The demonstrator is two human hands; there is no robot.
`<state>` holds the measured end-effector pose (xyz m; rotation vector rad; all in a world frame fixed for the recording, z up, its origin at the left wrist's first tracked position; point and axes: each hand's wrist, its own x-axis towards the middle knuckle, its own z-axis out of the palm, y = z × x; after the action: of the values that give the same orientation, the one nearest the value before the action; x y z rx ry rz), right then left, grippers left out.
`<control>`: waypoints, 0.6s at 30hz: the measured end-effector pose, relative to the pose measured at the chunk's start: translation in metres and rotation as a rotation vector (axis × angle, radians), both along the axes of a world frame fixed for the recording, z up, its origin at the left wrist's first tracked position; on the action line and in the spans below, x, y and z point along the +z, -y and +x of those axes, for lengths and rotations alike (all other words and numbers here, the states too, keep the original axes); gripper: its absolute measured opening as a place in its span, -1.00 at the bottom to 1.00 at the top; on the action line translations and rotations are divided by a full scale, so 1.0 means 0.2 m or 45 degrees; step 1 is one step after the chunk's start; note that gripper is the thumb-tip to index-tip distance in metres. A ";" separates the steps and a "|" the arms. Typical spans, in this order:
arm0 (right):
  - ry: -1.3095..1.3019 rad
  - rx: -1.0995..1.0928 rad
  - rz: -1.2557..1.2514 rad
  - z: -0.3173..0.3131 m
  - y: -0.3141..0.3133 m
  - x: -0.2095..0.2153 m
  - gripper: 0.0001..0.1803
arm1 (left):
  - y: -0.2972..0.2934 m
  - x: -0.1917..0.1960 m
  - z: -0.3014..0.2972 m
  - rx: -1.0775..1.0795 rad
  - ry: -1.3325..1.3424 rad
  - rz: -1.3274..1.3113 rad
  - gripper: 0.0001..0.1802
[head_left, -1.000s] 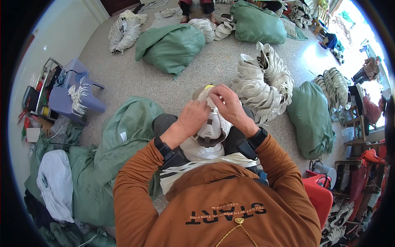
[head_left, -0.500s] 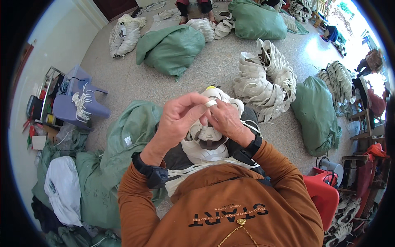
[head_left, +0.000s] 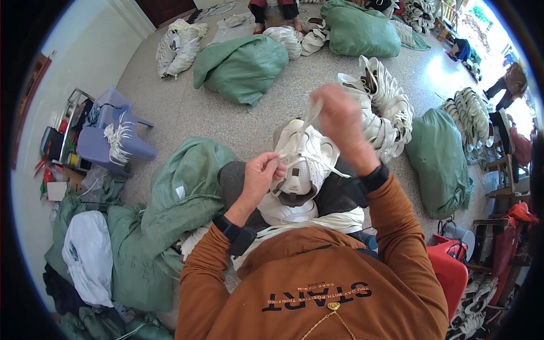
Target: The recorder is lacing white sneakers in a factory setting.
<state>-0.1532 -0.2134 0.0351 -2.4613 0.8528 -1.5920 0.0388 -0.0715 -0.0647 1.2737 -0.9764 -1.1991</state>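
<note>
A white shoe upper [head_left: 320, 148] with a mesh tongue lies between my knees, its dark-lined opening toward me. A white shoelace [head_left: 310, 120] rises taut from it to my right hand [head_left: 343, 120], which is raised beyond the shoe's right side, blurred, with its fingers closed on the lace. My left hand [head_left: 263, 177] stays low at the shoe's left edge, thumb and fingers pinched on the lace that crosses the tongue. More white laces [head_left: 334, 222] lie across my lap, and another white upper [head_left: 283, 213] sits under the near end of this one.
Bundled white uppers [head_left: 391, 105] stand ahead to the right. Green sacks [head_left: 241, 68] lie on the floor around me. A purple chair [head_left: 110, 141] with laces on it is at left, a red stool [head_left: 445, 269] at right. Another person's legs [head_left: 275, 14] show at the far side.
My hands were together above the shoe with a lace between them. The right has swung up and right, drawing the lace; the left has dropped to the shoe's left edge.
</note>
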 end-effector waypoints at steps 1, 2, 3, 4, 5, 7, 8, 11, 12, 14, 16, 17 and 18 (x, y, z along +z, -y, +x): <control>0.108 0.024 -0.019 -0.02 0.02 0.11 -0.83 | 0.00 -0.02 0.01 0.006 -0.002 0.077 -0.80; 0.143 0.030 0.021 -0.05 0.04 0.15 -0.85 | 0.00 -0.03 0.03 -0.016 0.006 0.086 -0.78; 0.176 0.036 0.060 -0.08 0.04 0.16 -0.86 | 0.00 -0.03 0.05 -0.019 0.003 0.086 -0.78; 0.174 0.038 0.059 -0.13 0.05 0.13 -0.86 | 0.01 -0.03 0.07 -0.020 0.169 0.080 -0.78; 0.241 0.051 0.249 -0.18 0.06 0.06 -0.87 | 0.02 -0.03 0.09 -0.019 0.335 0.075 -0.78; 0.309 0.074 0.449 -0.29 0.04 -0.06 -0.88 | 0.01 -0.03 0.15 -0.010 0.364 0.085 -0.79; 0.460 0.095 0.661 -0.34 0.02 -0.12 -0.86 | 0.00 -0.03 0.16 -0.004 0.393 0.095 -0.80; 0.656 0.090 1.073 -0.51 -0.07 -0.26 -0.81 | 0.02 0.01 0.16 -0.049 0.573 0.071 -0.83; 0.704 0.078 1.268 -0.56 -0.10 -0.30 -0.78 | 0.04 0.01 0.15 -0.048 0.573 0.073 -0.83; 0.716 0.101 1.375 -0.63 -0.15 -0.40 -0.76 | 0.09 0.02 0.14 0.044 1.210 -0.475 -0.83; 0.622 0.072 1.561 -0.74 -0.16 -0.52 -0.79 | 0.15 0.05 0.08 -0.021 0.887 -0.283 -0.83; 0.625 0.068 1.561 -0.77 -0.17 -0.59 -0.79 | 0.17 0.07 0.05 -0.079 0.565 -0.093 -0.83; 0.354 -0.015 1.460 -0.79 -0.20 -0.63 -0.82 | 0.19 0.09 0.03 -0.080 0.567 -0.089 -0.83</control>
<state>-0.3105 -0.1741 -0.0901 -1.3879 1.2358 -0.9353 0.0449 -0.1085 -0.0471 1.4960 -1.3759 -0.9336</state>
